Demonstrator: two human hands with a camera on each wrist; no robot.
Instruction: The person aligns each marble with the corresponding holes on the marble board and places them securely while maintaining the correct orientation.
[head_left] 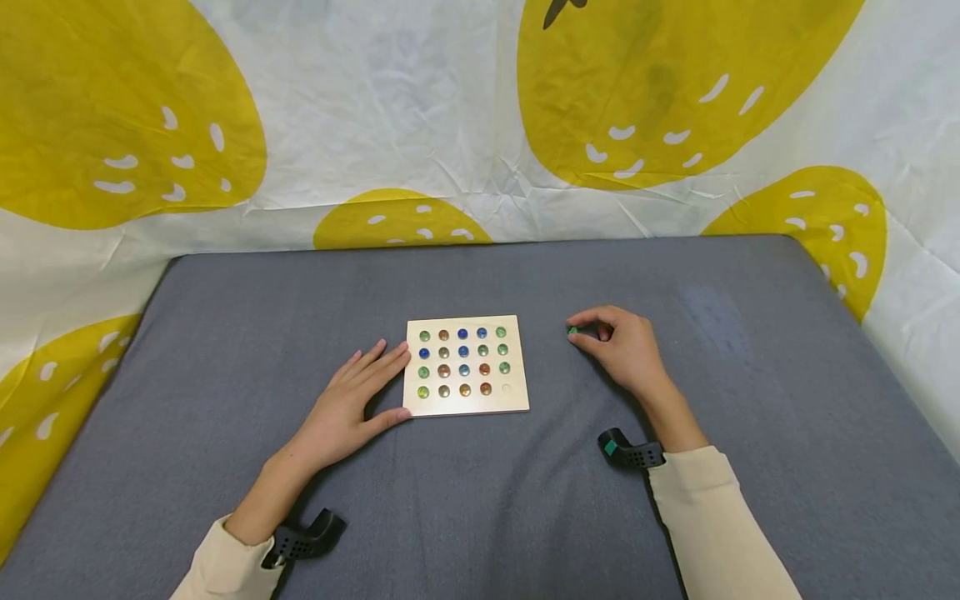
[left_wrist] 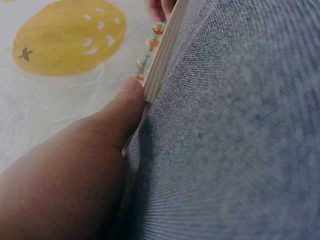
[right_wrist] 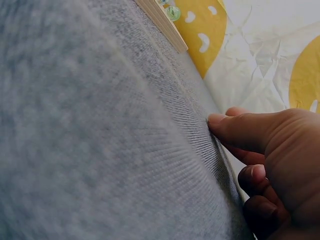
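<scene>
A pale wooden board point(head_left: 467, 402) lies on the grey cloth, its round hollows filled with rows of green, blue, brown and orange glass marbles. One bare hollow point(head_left: 506, 388) shows at the board's near right corner. My left hand point(head_left: 341, 417) rests at the board's left side, fingers spread and fairly straight, fingertips on its edge and thumb at the near left corner. To the right of the board, my right hand point(head_left: 626, 346) pinches a green marble point(head_left: 573, 330) between thumb and forefinger, low over the cloth. In the right wrist view that marble is hidden behind the thumb point(right_wrist: 240, 130).
Grey cloth point(head_left: 300, 300) covers the table, with soft creases in front of the board. A white curtain with yellow fruit shapes point(head_left: 390, 83) hangs behind and at both sides. Black wrist camera mounts point(head_left: 307, 537) sit on both forearms.
</scene>
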